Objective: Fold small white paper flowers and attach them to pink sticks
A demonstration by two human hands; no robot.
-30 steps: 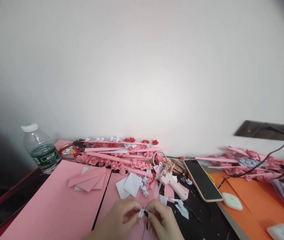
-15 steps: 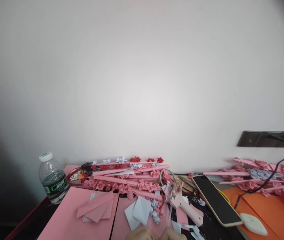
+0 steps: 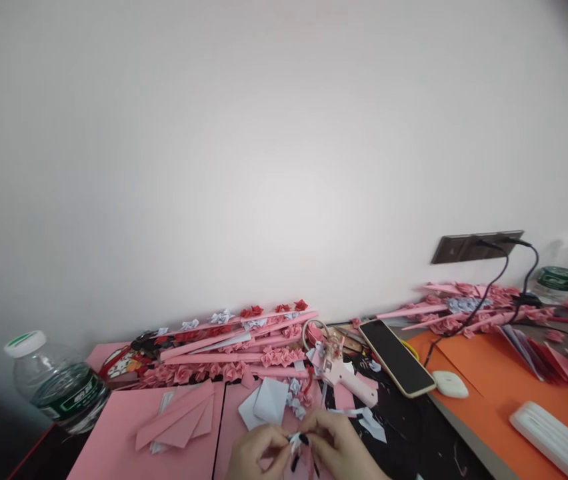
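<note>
Both hands meet at the bottom middle. My left hand point(image 3: 259, 452) pinches one side of a small crumpled white paper piece point(image 3: 295, 440). On its other side, the fingers of my right hand point(image 3: 337, 443) are closed on the same piece. Dark bits show at the fingertips; I cannot make out what they are. Pale blue folded paper squares point(image 3: 270, 401) lie just beyond the hands, with small pale paper flowers point(image 3: 294, 397) beside them. A pink glue gun point(image 3: 347, 383) rests past my right hand. Under the hands is pink paper point(image 3: 229, 427).
Pink paper stems with paper roses point(image 3: 234, 357) lie along the wall. A water bottle point(image 3: 64, 387) stands left, near folded pink sheets point(image 3: 184, 420). To the right are a phone point(image 3: 398, 359), a white case point(image 3: 451, 385), orange paper point(image 3: 489, 380) and cables from a wall socket point(image 3: 477, 247).
The view has tilted and swung down and to the right. My hands, barely visible at the bottom edge before, now show with the small white piece. More of the table's right side appears.
</note>
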